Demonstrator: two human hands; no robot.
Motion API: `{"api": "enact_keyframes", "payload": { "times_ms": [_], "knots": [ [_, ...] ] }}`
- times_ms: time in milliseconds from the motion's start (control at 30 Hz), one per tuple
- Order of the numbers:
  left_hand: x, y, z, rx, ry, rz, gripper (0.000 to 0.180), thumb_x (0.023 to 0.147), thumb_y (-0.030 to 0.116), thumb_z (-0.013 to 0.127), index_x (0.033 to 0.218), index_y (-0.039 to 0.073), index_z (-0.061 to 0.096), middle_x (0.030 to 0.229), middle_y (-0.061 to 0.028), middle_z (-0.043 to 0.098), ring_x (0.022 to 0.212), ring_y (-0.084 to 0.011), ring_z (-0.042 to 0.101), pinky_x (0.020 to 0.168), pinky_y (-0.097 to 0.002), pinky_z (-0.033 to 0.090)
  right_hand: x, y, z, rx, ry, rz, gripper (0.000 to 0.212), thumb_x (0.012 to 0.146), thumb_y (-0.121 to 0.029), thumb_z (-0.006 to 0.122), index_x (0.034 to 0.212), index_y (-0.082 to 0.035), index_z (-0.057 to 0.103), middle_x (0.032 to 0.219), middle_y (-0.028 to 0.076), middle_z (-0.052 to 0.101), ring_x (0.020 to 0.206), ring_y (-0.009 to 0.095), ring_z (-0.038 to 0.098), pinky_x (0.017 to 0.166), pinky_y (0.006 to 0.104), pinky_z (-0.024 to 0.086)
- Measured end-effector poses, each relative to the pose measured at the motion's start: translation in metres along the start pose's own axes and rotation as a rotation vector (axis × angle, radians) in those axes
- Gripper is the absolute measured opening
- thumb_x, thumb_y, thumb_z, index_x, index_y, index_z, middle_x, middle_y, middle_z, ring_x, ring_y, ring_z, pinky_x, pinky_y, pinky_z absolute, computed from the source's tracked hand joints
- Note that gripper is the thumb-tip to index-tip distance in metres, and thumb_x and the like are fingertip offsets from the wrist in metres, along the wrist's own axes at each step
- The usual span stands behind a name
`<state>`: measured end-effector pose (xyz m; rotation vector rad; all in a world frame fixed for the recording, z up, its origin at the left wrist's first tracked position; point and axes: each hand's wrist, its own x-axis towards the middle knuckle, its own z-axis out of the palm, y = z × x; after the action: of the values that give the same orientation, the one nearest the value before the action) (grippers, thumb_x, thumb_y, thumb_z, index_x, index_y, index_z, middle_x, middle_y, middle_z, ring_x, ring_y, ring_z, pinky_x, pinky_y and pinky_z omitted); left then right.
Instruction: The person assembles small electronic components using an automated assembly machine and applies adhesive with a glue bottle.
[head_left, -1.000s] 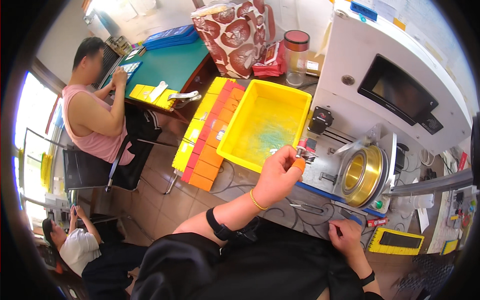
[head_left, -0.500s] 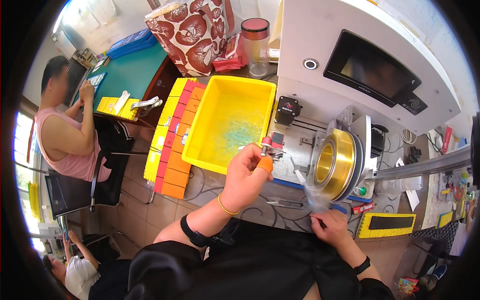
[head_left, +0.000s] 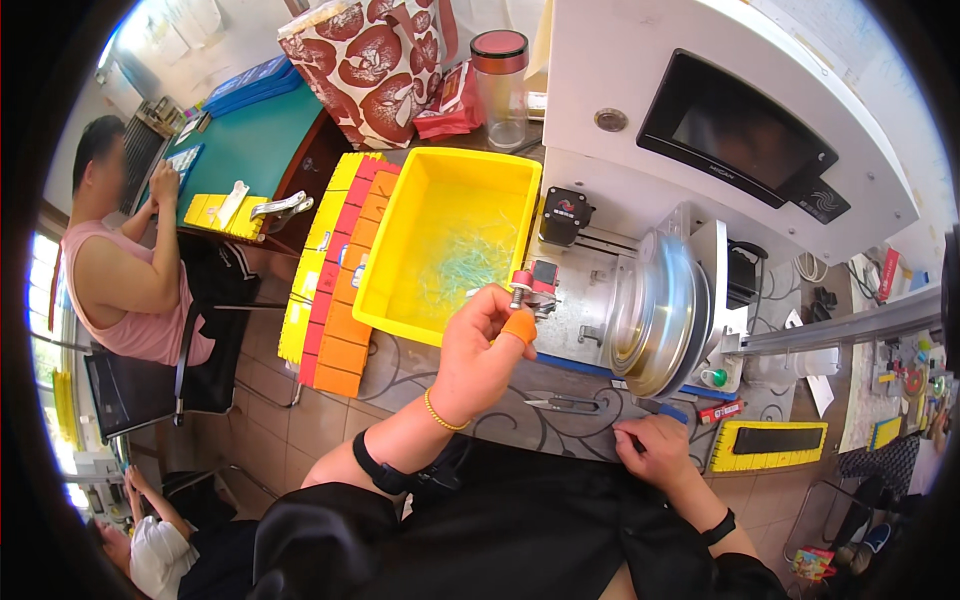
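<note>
My left hand (head_left: 480,350) reaches up to the front of the white machine (head_left: 620,160). Thumb and forefinger pinch together beside a small red metal fitting (head_left: 522,280) with a spring-like screw; what lies between them is hidden. An orange finger cot (head_left: 518,326) covers one fingertip. On the machine's right side, a large reel (head_left: 655,315) is smeared by motion, its gold and clear rings blurred. My right hand (head_left: 655,450) rests loosely curled at the table's front edge, below the reel and close to a blue strip (head_left: 665,410); nothing shows in it.
A yellow bin (head_left: 365,315) holding thin greenish strands stands left of the machine. Orange, pink and yellow slotted strips (head_left: 335,350) lie beside it. Tweezers (head_left: 565,404) and a yellow block with a black pad (head_left: 768,444) lie near the front. A person in pink (head_left: 140,270) sits at left.
The reel, sharp and gold before, is now blurred as if spinning, and the clear loose tail below it has gone. The ring light on the machine's button is now dark. My hands stay nearly in place.
</note>
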<state>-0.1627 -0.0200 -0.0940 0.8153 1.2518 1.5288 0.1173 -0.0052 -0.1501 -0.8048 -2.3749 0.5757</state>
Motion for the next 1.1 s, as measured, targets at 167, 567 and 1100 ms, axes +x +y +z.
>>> {"api": "enact_keyframes", "payload": {
  "times_ms": [167,567,1100],
  "knots": [
    [0.000,-0.001,0.003,0.000,-0.021,0.003,0.010,0.093,0.007,0.057,0.088,0.005,0.049,0.078,-0.0026,0.059,0.065,-0.0085,0.058,0.061,-0.0227,0.048,-0.002,-0.001,-0.002,-0.015,0.019,0.003,0.010,0.072,-0.010,0.073,0.080,-0.011,0.067,0.067,0.005,0.063,0.057,0.023,0.060,0.053,0.0336,0.047],
    [0.001,-0.003,-0.013,0.124,0.020,0.117,0.007,0.096,0.008,0.051,0.089,0.006,0.050,0.073,-0.0033,0.059,0.059,-0.0102,0.057,0.057,-0.0220,0.046,-0.008,-0.005,-0.084,-0.085,0.388,-0.028,0.012,0.075,-0.011,0.067,0.086,-0.010,0.066,0.072,0.005,0.064,0.062,0.024,0.060,0.061,0.0329,0.048],
    [-0.016,0.028,0.001,-0.046,0.062,-0.271,0.015,0.094,0.025,0.063,0.098,0.011,0.062,0.106,-0.0074,0.070,0.088,-0.0142,0.069,0.067,-0.0226,0.050,-0.011,0.077,-0.155,-0.406,0.680,0.708,0.037,0.090,-0.032,0.067,0.112,-0.003,0.060,0.088,0.001,0.058,0.073,0.012,0.048,0.067,0.0263,0.041]
  ]
}}
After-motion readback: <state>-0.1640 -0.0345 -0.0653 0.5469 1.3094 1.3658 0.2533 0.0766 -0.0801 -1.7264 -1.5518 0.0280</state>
